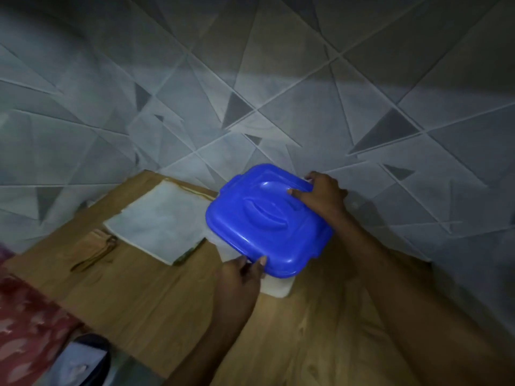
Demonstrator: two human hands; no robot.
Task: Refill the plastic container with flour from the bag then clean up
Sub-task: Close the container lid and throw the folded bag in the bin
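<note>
A blue plastic lid (264, 221) with a moulded handle sits tilted over a white container (278, 286), of which only a low front corner shows. My left hand (241, 277) pinches the lid's near edge. My right hand (320, 195) grips the lid's far right corner, thumb on top. A flat white bag (158, 221) with a brown edge lies on the wooden table (156, 299) just left of the container. Whether the lid is seated cannot be told.
A brown cloth or strap (96, 252) lies on the table left of the bag. Grey tiles with a triangle pattern (250, 79) cover the wall behind the table. A red patterned fabric (25, 324) and a dark shoe (89, 358) are at the lower left.
</note>
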